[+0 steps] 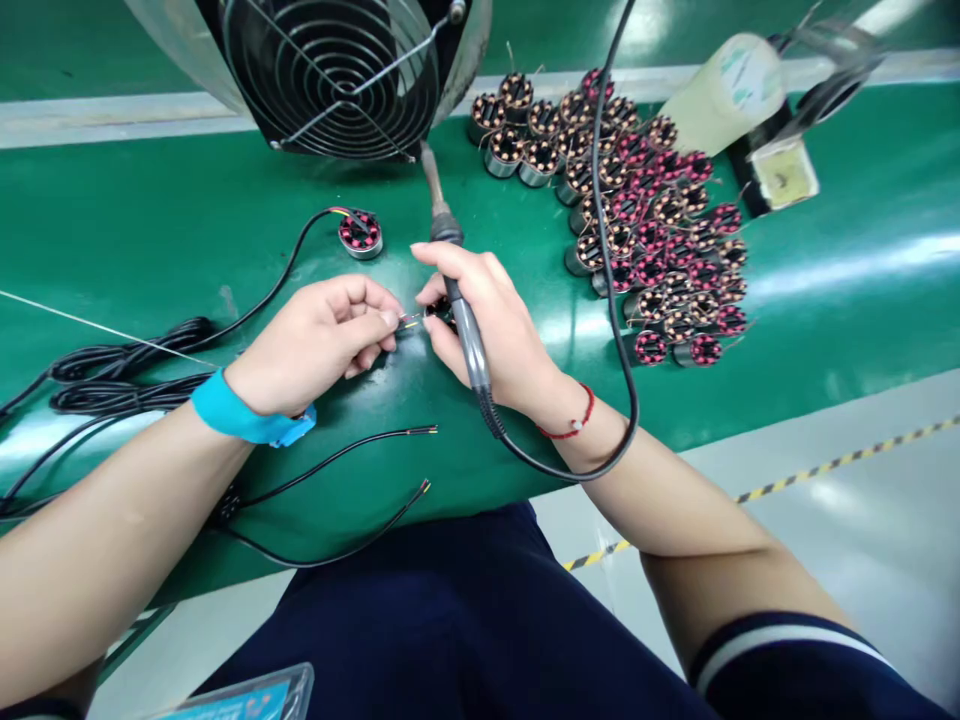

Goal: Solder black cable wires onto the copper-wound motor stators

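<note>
Nearest, a blue card in clear plastic (251, 697) is seen. Thin coloured wire ends (409, 322) are pinched by the left hand (322, 335); a grey-and-black soldering iron (468, 332) is held by the right hand (504, 318), by which a dark round core (439, 308) beside the wires is partly hidden.

Tabletop (832, 280) glossy; fan guard (347, 97) metal; soldering-iron handle (469, 338) smooth plastic.

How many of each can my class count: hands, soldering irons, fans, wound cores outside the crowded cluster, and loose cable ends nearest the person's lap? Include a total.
Hands: 2 (left hand, right hand)
Soldering iron: 1
Fan: 1
Wound cores outside the cluster: 2 (core below the fan, core at right fingertips)
Loose cable ends: 2 (upper end, lower end)
Total: 8
</note>
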A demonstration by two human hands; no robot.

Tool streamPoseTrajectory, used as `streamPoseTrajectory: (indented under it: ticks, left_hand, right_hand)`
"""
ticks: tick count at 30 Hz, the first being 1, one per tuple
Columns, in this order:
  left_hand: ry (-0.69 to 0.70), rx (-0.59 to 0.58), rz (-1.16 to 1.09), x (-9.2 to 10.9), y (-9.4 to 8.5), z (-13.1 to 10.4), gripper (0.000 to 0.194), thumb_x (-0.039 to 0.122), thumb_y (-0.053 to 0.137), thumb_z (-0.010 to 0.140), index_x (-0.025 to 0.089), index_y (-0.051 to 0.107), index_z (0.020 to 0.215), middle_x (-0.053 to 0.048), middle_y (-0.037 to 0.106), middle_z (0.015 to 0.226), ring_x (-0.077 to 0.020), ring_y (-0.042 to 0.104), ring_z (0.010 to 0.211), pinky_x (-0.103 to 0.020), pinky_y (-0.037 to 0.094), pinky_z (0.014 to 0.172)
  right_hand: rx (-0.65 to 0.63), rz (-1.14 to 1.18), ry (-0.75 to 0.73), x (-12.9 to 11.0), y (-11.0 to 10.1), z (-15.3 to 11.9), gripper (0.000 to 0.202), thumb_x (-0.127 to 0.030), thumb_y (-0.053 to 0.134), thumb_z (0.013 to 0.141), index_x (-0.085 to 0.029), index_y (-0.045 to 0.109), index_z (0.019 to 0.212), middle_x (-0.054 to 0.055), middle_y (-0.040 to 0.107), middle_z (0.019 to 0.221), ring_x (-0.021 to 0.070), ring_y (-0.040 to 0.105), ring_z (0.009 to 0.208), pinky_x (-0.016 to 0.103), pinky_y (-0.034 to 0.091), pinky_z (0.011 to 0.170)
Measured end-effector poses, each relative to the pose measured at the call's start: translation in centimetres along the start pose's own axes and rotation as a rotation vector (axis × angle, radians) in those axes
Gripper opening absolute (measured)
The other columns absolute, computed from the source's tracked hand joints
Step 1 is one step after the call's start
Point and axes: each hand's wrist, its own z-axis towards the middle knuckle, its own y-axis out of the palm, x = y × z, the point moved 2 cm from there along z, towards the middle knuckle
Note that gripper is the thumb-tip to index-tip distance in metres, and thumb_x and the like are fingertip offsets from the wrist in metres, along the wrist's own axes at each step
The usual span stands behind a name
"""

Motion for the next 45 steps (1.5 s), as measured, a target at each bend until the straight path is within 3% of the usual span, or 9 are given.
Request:
streamPoseTrajectory:
  ticks: [8,16,22,27,30,33,40,45]
  left_hand:
    - [0.036,0.011,0.014,-0.1,-0.2,0.0,0.01,0.021,0.064,0.08,0.018,0.055,0.076,0.003,0.055,0.059,-0.0069,0.048,0.047,-0.017,0.039,0.042]
    - [0.264,0.063,0.286,0.3,0.2,-0.6,0.007,0.024,0.065,0.08,0.019,0.061,0.079,0.002,0.06,0.064,-0.0094,0.05,0.05,-0.023,0.041,0.048]
    - [0.455,0.125,0.457,0.2,0.1,-0.9,0.002,0.018,0.063,0.078,0.02,0.064,0.079,0.0,0.061,0.078,-0.0113,0.054,0.065,-0.025,0.044,0.059]
    - [0.362,0.173,0.404,0.6,0.0,-0.7,0.005,0.019,0.061,0.078,0.019,0.062,0.073,0.002,0.058,0.066,-0.0099,0.048,0.055,-0.025,0.038,0.051]
    - [0.299,0.176,0.377,0.8,0.1,-0.6,0.006,0.019,0.06,0.077,0.019,0.062,0.071,0.003,0.056,0.062,-0.0095,0.045,0.051,-0.025,0.036,0.05]
    - [0.287,0.191,0.391,0.9,0.1,-0.6,0.006,0.018,0.059,0.075,0.019,0.062,0.07,0.002,0.057,0.064,-0.0098,0.046,0.053,-0.026,0.036,0.051]
    - [0.334,0.16,0.464,0.8,0.4,-0.7,0.012,0.017,0.054,0.076,0.02,0.06,0.066,0.0,0.058,0.072,-0.0113,0.049,0.06,-0.027,0.039,0.055]
    - [0.371,0.165,0.503,0.6,0.9,-0.6,0.01,0.017,0.055,0.074,0.019,0.059,0.065,-0.001,0.057,0.073,-0.0114,0.049,0.062,-0.027,0.039,0.056]
  right_hand:
    - [0.021,-0.005,-0.087,-0.5,0.5,-0.2,0.038,-0.017,0.052,0.09,-0.022,0.047,0.128,-0.003,0.068,0.091,0.0177,0.058,0.092,0.036,0.043,0.087]
    - [0.027,0.123,0.01,-0.5,0.5,-0.3,0.044,-0.017,0.054,0.087,-0.022,0.045,0.13,-0.002,0.067,0.088,0.0189,0.06,0.097,0.04,0.044,0.098]
    - [0.037,0.166,0.032,-0.6,0.6,-0.3,0.047,-0.015,0.055,0.086,-0.024,0.044,0.131,-0.001,0.066,0.091,0.0188,0.061,0.095,0.04,0.047,0.099]
    - [0.037,0.189,0.098,0.5,-0.6,-0.5,0.059,-0.014,0.058,0.08,-0.023,0.039,0.134,0.005,0.063,0.113,0.022,0.058,0.112,0.043,0.044,0.106]
    - [-0.083,0.17,0.127,1.6,-1.0,-0.9,0.065,-0.016,0.061,0.078,-0.022,0.035,0.137,0.009,0.058,0.124,0.025,0.055,0.118,0.048,0.043,0.106]
    - [-0.163,0.155,0.122,2.0,-0.7,-1.0,0.063,-0.018,0.06,0.08,-0.024,0.034,0.137,0.007,0.059,0.121,0.0245,0.057,0.113,0.05,0.045,0.103]
    - [-0.195,0.032,0.089,0.6,1.2,-0.6,0.053,-0.027,0.059,0.087,-0.024,0.037,0.135,0.005,0.062,0.117,0.0253,0.057,0.109,0.051,0.046,0.098]
    - [-0.185,0.042,0.098,-0.2,-0.2,-0.7,0.051,-0.028,0.052,0.091,-0.022,0.037,0.139,0.007,0.062,0.126,0.0247,0.056,0.118,0.047,0.045,0.103]
